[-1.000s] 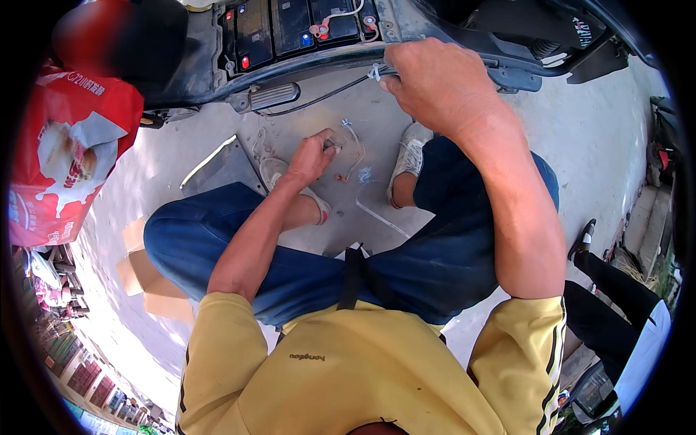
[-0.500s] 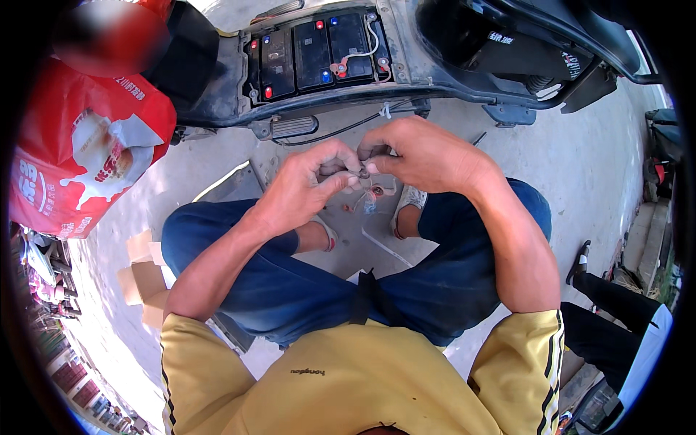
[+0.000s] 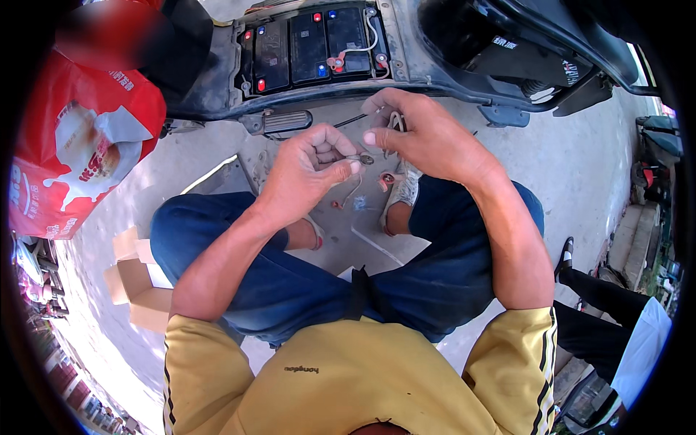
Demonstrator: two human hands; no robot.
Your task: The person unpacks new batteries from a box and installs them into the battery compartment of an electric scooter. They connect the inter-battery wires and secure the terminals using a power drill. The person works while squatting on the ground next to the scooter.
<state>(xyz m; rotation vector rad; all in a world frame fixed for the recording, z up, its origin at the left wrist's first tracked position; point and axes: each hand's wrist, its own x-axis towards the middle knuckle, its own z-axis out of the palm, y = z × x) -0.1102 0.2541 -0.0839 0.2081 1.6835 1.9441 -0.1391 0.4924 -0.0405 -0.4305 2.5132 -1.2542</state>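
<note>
My left hand (image 3: 310, 168) pinches a small metal ring terminal (image 3: 366, 159) between thumb and fingertips. Below those fingers, a thin pale wire with a red end (image 3: 337, 204) hangs down. My right hand (image 3: 428, 138) is just to the right, thumb and forefinger parted, with a looped light-coloured wire (image 3: 396, 121) held in its curled fingers. Under it dangles a red-capped terminal (image 3: 388, 178), near my right shoe. Ahead is an electric scooter's open floor compartment with several black batteries (image 3: 307, 49), red and blue terminal caps on top. A short wire (image 3: 360, 49) runs across the rightmost battery.
A red printed bag (image 3: 94, 145) hangs at the left by the scooter. An open cardboard box (image 3: 145, 293) sits on the ground left of my knee. A dark flat panel (image 3: 221, 177) lies beyond that knee. Another person's dark-trousered leg (image 3: 598, 286) shows at right.
My right hand has drawn away from the left, up and slightly right. The ring terminal stays in my left fingers and shows more clearly, as does the wire loop in my right hand.
</note>
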